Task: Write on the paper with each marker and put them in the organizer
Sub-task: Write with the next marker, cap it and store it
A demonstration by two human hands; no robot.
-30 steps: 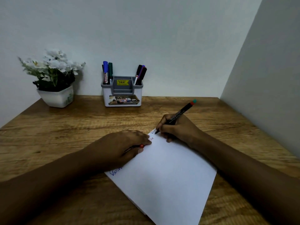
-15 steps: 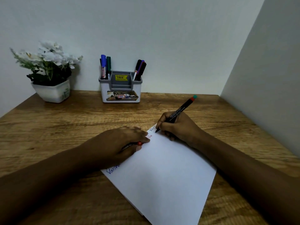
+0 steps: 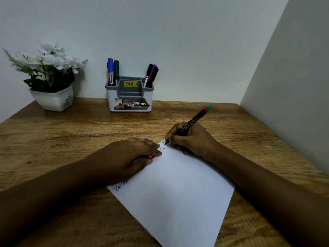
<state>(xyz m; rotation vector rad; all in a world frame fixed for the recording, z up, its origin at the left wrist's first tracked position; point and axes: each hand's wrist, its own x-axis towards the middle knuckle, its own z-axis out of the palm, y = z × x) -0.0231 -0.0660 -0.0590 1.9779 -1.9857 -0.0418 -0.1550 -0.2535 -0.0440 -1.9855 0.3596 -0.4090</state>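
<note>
A white sheet of paper (image 3: pixel 178 189) lies angled on the wooden table (image 3: pixel 71 136). My right hand (image 3: pixel 190 139) grips a black marker (image 3: pixel 191 124) with a red and teal end, its tip on the paper's far corner beside handwriting. My left hand (image 3: pixel 128 157) rests on the paper's left edge and holds a red-tipped marker cap (image 3: pixel 150 156) under its fingers. Blue writing shows below that hand. The grey and white organizer (image 3: pixel 130 97) stands at the back against the wall, with several markers upright in its left and right compartments.
A white pot of white flowers (image 3: pixel 51 97) sits at the table's back left. Walls close the table at the back and on the right.
The view has shifted slightly. My right hand and the marker tip have moved a little along the paper's far corner. My left hand stays on the paper.
</note>
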